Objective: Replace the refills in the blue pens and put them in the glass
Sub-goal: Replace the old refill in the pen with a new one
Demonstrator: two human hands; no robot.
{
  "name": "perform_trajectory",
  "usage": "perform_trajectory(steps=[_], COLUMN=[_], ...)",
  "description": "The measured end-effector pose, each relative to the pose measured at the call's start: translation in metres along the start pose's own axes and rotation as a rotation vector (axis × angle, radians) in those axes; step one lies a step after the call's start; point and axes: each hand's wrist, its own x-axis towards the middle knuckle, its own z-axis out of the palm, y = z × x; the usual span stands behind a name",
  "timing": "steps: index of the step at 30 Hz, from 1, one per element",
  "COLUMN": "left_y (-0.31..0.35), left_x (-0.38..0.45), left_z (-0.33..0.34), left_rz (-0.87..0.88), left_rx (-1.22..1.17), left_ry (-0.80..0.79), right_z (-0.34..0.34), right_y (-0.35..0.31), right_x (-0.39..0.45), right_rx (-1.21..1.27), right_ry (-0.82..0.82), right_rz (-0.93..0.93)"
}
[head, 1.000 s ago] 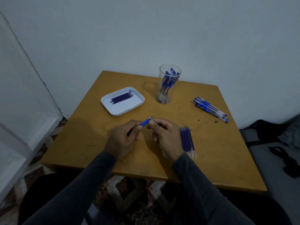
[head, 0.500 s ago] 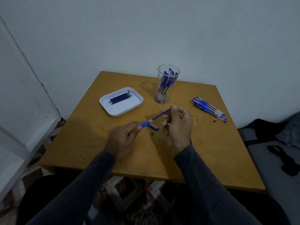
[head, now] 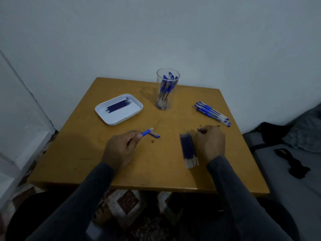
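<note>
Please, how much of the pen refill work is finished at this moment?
Done: several blue pens stand in the glass. In hand: the left hand holds an opened pen barrel; the right hand is beside the refill bundle. Left: the pens lying on the table.

The left hand hides most of the pen barrel; the tiny piece at centre is unidentifiable.

Looks like a home room, dim light: small square mustard-yellow wooden counter pushed against a plain white painted wall, patterned brown-and-white tiled floor below, grey mattress-like bed with black strap at right.
</note>
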Motion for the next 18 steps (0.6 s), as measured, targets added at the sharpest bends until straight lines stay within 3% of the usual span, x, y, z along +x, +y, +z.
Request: perform_trajectory(steps=[7, 18], left_y=[0.005, 0.005], left_x=[0.0, -0.001], left_z=[0.0, -0.001], left_rz=[-0.023, -0.006], left_rx=[0.029, 0.034], left_ry=[-0.017, -0.025], right_z=[0.017, 0.011], right_y=[0.007, 0.013], right_x=[-0.005, -0.019], right_rx=[-0.219, -0.253], right_ry=[-0.084, -0.061], right_rz=[0.038, -0.184])
